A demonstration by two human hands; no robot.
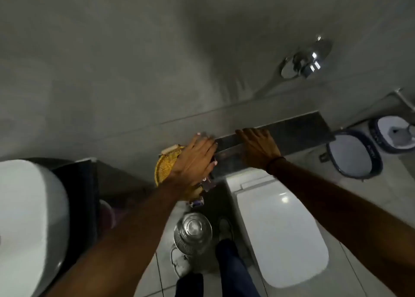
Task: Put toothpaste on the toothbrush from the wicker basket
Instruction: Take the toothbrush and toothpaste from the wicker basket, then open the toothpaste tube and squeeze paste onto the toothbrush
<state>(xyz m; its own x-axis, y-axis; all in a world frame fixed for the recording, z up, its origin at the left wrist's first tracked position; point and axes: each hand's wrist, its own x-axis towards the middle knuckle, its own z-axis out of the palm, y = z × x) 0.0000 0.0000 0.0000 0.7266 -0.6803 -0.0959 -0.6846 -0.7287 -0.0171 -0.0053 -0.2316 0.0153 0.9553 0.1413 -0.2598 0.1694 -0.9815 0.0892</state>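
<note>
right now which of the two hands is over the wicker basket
The left hand: it is spread over the yellow wicker basket at the ledge's left end. The right hand lies flat on the bare dark ledge, apart from the basket.

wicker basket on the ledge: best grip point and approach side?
Take the wicker basket by its exposed rim on the left, coming from above. The left hand covers its right half and contents, so the toothbrush cannot be made out. The rim looks thin and curved, likely suiting a thumb-and-finger pinch. The right hand rests flat on the ledge.
</note>
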